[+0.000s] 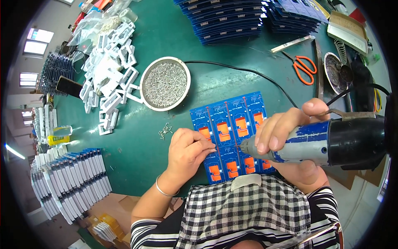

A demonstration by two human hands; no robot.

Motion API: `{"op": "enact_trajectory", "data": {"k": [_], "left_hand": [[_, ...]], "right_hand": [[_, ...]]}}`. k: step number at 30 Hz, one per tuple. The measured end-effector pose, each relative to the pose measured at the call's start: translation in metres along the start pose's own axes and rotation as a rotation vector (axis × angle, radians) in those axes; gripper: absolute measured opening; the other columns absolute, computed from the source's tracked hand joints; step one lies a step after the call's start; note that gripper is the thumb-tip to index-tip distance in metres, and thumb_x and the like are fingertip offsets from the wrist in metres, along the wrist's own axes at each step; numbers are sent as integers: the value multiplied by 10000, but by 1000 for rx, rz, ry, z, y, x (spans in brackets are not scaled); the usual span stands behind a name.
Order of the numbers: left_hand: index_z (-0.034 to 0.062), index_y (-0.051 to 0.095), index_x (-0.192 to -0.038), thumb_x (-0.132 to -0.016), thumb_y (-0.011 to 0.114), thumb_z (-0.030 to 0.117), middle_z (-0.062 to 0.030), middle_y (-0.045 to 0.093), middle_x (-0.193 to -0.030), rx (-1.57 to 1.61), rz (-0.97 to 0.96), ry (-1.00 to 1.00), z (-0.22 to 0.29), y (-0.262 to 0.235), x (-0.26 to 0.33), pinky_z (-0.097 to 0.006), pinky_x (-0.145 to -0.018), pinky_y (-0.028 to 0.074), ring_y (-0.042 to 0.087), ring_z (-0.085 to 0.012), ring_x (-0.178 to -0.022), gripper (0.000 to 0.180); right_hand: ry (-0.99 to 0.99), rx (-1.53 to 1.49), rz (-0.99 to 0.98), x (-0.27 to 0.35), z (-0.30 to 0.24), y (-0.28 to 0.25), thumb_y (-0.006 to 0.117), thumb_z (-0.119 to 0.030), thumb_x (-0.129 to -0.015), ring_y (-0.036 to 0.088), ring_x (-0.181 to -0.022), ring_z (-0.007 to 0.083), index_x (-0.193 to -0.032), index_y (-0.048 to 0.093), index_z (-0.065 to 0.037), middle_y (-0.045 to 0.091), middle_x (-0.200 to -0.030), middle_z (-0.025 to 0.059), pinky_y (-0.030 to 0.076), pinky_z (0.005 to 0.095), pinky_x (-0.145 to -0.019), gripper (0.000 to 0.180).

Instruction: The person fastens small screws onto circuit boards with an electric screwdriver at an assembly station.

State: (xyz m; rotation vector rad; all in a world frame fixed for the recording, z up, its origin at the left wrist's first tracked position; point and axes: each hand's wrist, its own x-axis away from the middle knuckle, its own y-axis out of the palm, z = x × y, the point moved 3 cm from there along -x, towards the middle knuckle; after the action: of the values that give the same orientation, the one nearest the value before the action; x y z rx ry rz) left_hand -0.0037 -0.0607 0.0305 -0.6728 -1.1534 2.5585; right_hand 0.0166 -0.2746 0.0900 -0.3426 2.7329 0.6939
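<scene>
- The electric screwdriver (327, 143) lies almost level above the near edge of the green table (137, 149), its long axis running left to right; the dark rear end sits at the right and the metal nose points left, down onto the blue circuit panel (232, 135).
- The right hand (290, 137) wraps the screwdriver's scuffed blue barrel, fingers curled over the top and thumb underneath, in a closed grip.
- The left hand (188, 151) rests on the panel's left edge, fingertips pressed together as if pinching something small just beside the tool's tip; what it pinches is too small to tell.
- The panel is a strip of blue boards with orange patches, tilted slightly, its long side running left to right.
- A round dish of screws (166, 83) sits behind the panel, with a few loose screws (166, 130) near the left hand.
- White plastic frames (110, 70) are heaped to the left, orange scissors (304, 68) lie far right, and stacked blue boards (226, 18) stand at the back.
</scene>
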Motion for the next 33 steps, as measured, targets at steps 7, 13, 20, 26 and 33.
{"op": "enact_trajectory", "data": {"k": [7, 13, 20, 26, 33], "left_hand": [[120, 668, -758, -609, 764, 95, -2, 581, -791, -25, -57, -72, 0, 2, 4, -326, -719, 388, 518, -204, -789, 179], [139, 652, -758, -631, 750, 130, 15, 571, -801, -129, -92, -10, 6, -3, -7, -339, -733, 344, 501, -192, -821, 160], [139, 629, -764, -622, 751, 163, 19, 555, -814, -74, -21, 5, -1, 3, -2, -351, -742, 349, 499, -200, -822, 189], [140, 623, -775, -610, 750, 150, 23, 558, -835, -20, 53, 49, -5, 2, 2, -358, -760, 361, 504, -201, -843, 209], [141, 621, -793, -619, 746, 159, 23, 550, -850, -19, 62, 68, -5, 0, 2, -369, -784, 363, 505, -199, -859, 216]], "right_hand": [[-44, -134, -69, 0, 7, -6, 731, -170, -771, 622, -790, 243, -1319, 297, -65, 595, -853, 117, 521, 376, -742, 707], [74, 61, -8, -2, 0, 18, 690, -439, -796, 603, -747, 230, -1307, 298, -144, 570, -814, 66, 483, 381, -722, 709], [17, 96, -209, -11, 13, 29, 716, -401, -781, 614, -755, 239, -1289, 321, -157, 587, -814, 70, 492, 379, -711, 688], [90, 108, -225, -10, 29, 36, 728, -340, -782, 617, -746, 245, -1269, 341, -170, 597, -791, 79, 500, 385, -692, 645], [-36, 130, -253, -10, 31, 42, 727, -151, -717, 621, -772, 189, -1272, 291, 3, 607, -887, 127, 486, 288, -719, 722]]}}
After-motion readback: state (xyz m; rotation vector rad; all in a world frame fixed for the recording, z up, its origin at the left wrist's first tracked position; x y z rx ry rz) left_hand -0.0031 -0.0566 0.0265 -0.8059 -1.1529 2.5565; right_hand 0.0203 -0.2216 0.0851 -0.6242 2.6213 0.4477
